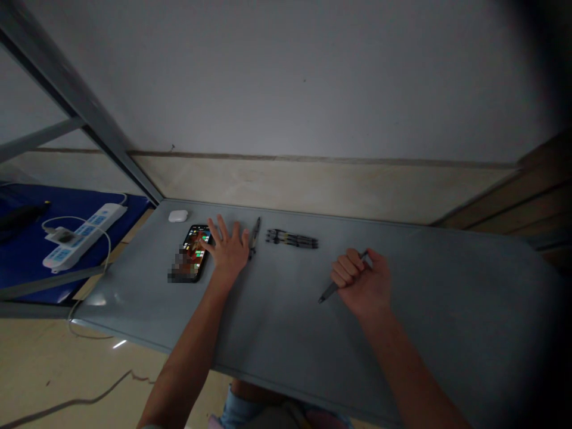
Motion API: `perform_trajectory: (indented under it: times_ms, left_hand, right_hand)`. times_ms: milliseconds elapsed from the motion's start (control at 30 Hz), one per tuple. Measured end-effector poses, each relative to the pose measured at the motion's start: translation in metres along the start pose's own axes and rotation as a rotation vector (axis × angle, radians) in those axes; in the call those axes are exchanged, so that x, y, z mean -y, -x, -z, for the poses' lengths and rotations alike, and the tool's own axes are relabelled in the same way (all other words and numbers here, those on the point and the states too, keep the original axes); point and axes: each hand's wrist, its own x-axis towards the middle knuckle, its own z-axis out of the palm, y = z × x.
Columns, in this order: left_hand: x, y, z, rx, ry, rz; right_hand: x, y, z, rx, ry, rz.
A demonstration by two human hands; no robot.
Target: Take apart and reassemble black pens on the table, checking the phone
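My left hand point(229, 249) lies flat and open on the grey table point(290, 322), fingers spread. Its fingertips touch the right edge of a lit phone point(193, 253), and a dark pen point(254, 236) lies just to its right. My right hand point(363, 280) is closed in a fist around another pen point(329, 291), whose tip points down and left onto the table. A small group of dark pens point(291, 239) lies further back between the two hands.
A white earbud case point(177, 215) sits at the back left of the table. To the left, a white power strip point(83, 233) with a cable lies on a blue surface point(27, 250). A metal frame bar point(80, 98) slants across; a wall stands behind.
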Motion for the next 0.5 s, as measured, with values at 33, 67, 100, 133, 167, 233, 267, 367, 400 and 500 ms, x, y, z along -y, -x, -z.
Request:
perform_trajectory:
  times_ms: [33, 67, 100, 133, 167, 233, 267, 367, 400, 500]
  left_hand:
    - [0.0001, 0.0, -0.0005, -0.002, -0.001, 0.0]
    - [0.0, -0.0001, -0.0007, 0.001, -0.001, 0.002]
    - [-0.0001, -0.0002, -0.0007, 0.007, -0.002, 0.006]
    - [-0.0002, -0.0003, -0.0006, 0.013, -0.003, 0.01]
    - [-0.0004, -0.0004, -0.0003, 0.016, -0.005, 0.013]
    - [-0.0008, -0.0004, 0.0002, 0.016, -0.014, 0.014]
    - [-0.0009, -0.0003, 0.0004, 0.015, -0.017, 0.013]
    - [-0.0012, 0.0001, 0.0009, 0.02, -0.02, 0.016]
    - [-0.0012, 0.0002, 0.0011, 0.022, -0.02, 0.016]
    - [-0.0011, 0.0003, 0.002, 0.027, -0.019, 0.019]
  right_hand:
    - [0.0, -0.0004, 0.0007, 0.003, 0.008, 0.001]
    - [0.0, -0.0007, 0.0014, 0.006, 0.02, 0.005]
    - [0.0, -0.001, 0.002, 0.008, 0.033, 0.011]
    - [-0.0001, -0.0011, 0.0023, 0.009, 0.045, 0.019]
    - [-0.0001, -0.0011, 0.0024, 0.007, 0.053, 0.027]
    - [-0.0002, -0.0009, 0.0024, 0.001, 0.055, 0.037]
    - [-0.0001, -0.0007, 0.0022, -0.002, 0.05, 0.039]
    - [0.0003, 0.0, 0.0018, -0.002, 0.037, 0.033]
    - [0.0004, 0.0003, 0.0015, 0.0, 0.036, 0.03]
    - [0.0003, 0.0008, 0.0003, 0.002, 0.036, 0.018]
